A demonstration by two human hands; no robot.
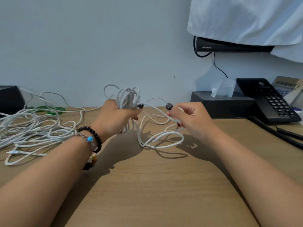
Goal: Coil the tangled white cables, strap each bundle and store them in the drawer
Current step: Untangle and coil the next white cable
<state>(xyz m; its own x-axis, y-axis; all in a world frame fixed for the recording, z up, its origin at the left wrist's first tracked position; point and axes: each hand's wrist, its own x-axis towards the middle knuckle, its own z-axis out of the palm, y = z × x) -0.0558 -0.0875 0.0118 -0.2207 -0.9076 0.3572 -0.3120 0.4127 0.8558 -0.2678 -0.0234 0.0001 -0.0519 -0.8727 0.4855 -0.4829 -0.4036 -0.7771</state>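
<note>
Two hands are up over the desk (155, 185). My left hand (114, 118) is closed round a coil (127, 99) of white cable, its loops standing above my fist and hanging below it. My right hand (188, 118) pinches the loose end (164, 113) of that cable between thumb and fingers, with slack (162, 140) looping on the desk between my hands. Left of my wrist lies the tangle (32, 128) of white cables. At the right stand a tissue box (221, 102) and a phone (268, 100).
</note>
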